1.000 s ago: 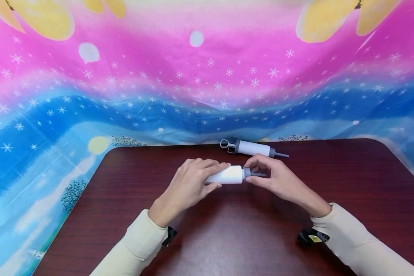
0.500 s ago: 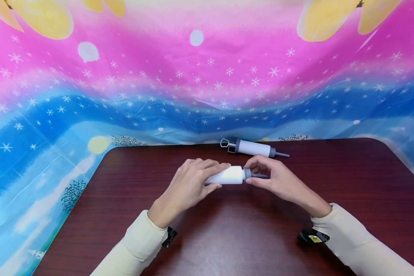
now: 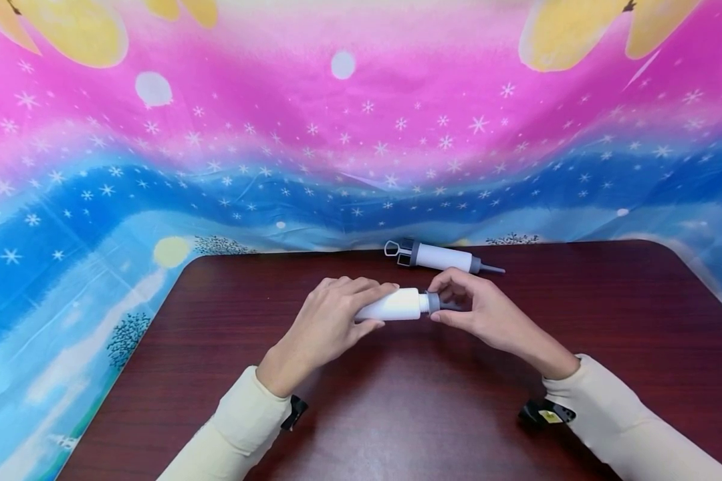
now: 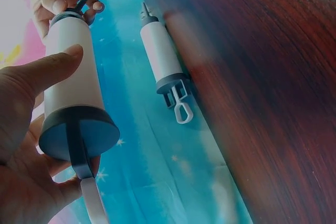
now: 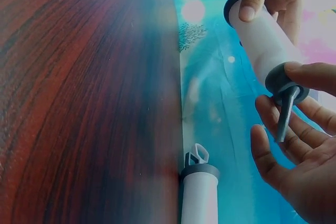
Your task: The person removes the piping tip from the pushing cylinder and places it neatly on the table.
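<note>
Left hand (image 3: 331, 321) curling fingers round white tube (image 3: 394, 304) at frame centre, apparently steadying it; right hand (image 3: 484, 312) pinching grey cap (image 3: 434, 302) in fingers, presumably for turning it. White neck (image 3: 424, 303) showing between. Second tube (image 3: 445, 258) lying above on table (image 3: 391, 414).

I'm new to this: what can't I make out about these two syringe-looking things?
Head view: the rear end of the held syringe, hidden by the left hand.
Left wrist view: the end of its handle, cut off by the bottom edge.
Right wrist view: the front end of the other syringe, cut off by the bottom edge.
All views: any contents, hidden by opaque-looking walls.
</note>
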`<state>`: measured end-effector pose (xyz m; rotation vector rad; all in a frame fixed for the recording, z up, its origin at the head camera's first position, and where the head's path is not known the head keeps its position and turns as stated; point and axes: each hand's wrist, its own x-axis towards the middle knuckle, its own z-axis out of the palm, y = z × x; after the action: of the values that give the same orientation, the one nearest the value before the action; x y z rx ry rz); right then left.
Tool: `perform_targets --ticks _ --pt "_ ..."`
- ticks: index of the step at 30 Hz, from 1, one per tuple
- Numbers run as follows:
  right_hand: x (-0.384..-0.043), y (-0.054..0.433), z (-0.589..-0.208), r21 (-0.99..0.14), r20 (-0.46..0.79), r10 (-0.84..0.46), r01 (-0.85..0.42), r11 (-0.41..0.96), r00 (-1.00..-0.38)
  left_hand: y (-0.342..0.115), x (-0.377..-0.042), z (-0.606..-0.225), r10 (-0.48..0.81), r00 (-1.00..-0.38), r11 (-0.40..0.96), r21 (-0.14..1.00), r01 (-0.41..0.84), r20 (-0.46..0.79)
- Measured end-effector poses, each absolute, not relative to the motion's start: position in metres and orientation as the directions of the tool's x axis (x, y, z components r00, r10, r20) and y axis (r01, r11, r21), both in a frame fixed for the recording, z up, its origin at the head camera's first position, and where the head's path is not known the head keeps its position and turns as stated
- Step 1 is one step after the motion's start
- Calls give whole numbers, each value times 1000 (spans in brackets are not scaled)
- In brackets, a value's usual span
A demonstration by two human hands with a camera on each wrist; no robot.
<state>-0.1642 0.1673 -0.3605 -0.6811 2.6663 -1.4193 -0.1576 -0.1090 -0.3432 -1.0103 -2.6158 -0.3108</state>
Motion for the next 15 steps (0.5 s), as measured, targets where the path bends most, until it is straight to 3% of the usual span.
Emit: perform_targets --ticks 15 --pt "-163 173 -361 -797 161 -358 -335 503 -920 -115 -165 -350 563 -745 762 126 636 357"
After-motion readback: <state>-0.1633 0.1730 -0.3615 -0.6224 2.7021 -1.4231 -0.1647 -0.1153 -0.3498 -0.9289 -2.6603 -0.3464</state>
